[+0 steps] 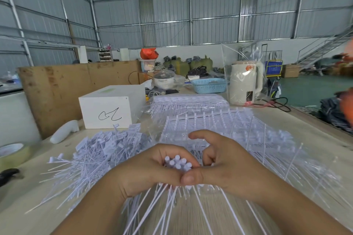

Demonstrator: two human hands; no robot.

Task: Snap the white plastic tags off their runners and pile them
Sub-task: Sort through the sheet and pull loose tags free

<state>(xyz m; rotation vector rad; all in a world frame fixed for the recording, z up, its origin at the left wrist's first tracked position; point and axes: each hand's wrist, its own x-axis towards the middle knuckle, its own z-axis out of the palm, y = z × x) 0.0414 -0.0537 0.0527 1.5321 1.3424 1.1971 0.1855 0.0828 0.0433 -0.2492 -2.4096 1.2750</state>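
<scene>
Gripped in the left hand (150,170) is a bundle of white plastic tags (178,162), fingers curled round it; roughly eight round heads poke up above the fist, and the thin tails fan out below the wrist toward the camera. Right hand (225,164) presses against the left, its thumb laid across the bundle's near side and its fingers curled in beside the heads; whether it pinches any tag of its own I cannot tell.

Left of the hands lies one loose pile of snapped tags (95,158), too many and too tangled to count. Behind and right of the hands are sheets of tags on runners (219,126) spread over clear plastic film, with a further wrapped stack (189,102) beyond them.

All of this rests on a pale wooden table (315,139). Farther out: one white box (108,108) with a black scribble, one white handle-shaped object (64,133) beside it, one tape roll (13,155) at the left edge, one blue basket (209,85), and one cream electric kettle (245,82) standing upright inside a clear bag.
</scene>
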